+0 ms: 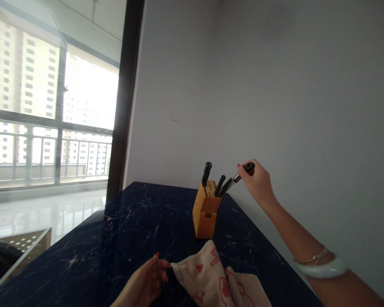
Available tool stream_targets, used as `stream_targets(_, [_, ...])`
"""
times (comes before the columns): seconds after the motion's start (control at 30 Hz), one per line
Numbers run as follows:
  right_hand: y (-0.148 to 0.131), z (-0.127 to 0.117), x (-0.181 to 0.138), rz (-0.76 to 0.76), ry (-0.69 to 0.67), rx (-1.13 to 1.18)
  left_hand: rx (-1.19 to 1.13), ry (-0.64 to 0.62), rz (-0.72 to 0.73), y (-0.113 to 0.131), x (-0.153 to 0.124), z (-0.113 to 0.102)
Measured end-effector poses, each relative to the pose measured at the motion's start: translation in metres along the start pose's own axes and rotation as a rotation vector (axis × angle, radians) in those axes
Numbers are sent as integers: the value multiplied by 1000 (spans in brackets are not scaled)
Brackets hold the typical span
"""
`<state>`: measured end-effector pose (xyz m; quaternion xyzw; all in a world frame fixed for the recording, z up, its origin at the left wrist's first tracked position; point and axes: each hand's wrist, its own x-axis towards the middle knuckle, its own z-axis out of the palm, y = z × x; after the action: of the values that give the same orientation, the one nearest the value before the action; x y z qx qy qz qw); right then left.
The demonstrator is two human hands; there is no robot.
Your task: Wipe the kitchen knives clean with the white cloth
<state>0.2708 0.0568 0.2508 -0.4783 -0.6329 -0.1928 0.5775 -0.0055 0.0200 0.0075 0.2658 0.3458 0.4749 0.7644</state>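
Observation:
A wooden knife block (205,209) stands on the dark marbled counter (121,238) near the wall. Two black handles stick up from its slots. My right hand (257,181) is closed round the black handle of a knife (235,179) whose blade is partly in the block's right side, tilted. My left hand (147,281) lies low at the near edge, its fingers pinching the corner of a beige cloth with red patterns (211,279) spread on the counter.
A grey wall runs along the right and back of the counter. To the left, a dark door frame, a large window with a balcony railing (51,140) and high-rises outside. A perforated box (25,247) sits low at the left.

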Motion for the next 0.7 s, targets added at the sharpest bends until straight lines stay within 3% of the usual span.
stream_targets(0.27, [16,45,-24,91,-220,57,26,-20,14,-4,4,-5])
stream_targets(0.4, [17,43,-44,123,-193,80,32,-13,20,-1,0,-1])
stream_targets(0.53, [11,33,-84,214,-184,182,74,11,35,1,-5,4])
stream_targets(0.7, [12,27,-154,264,-554,105,251,-27,144,-6,-2,7])
